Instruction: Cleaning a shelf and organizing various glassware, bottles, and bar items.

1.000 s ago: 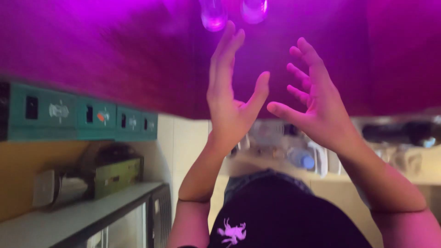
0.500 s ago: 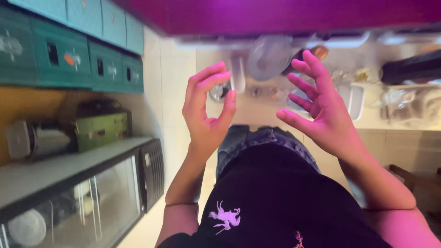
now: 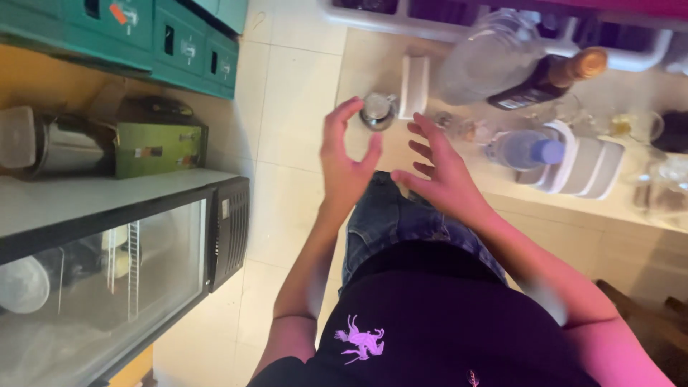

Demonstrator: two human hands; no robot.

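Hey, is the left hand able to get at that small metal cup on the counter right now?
Probably yes. The left hand is open and empty, its fingertips right beside the small metal cup at the counter edge, with nothing between them. The right hand is off to the side.

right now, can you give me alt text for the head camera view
Two bare hands, left hand and right hand, are raised open and empty in front of a counter crowded with bottles, near a small metal cup. A glass-door fridge stands at the left.
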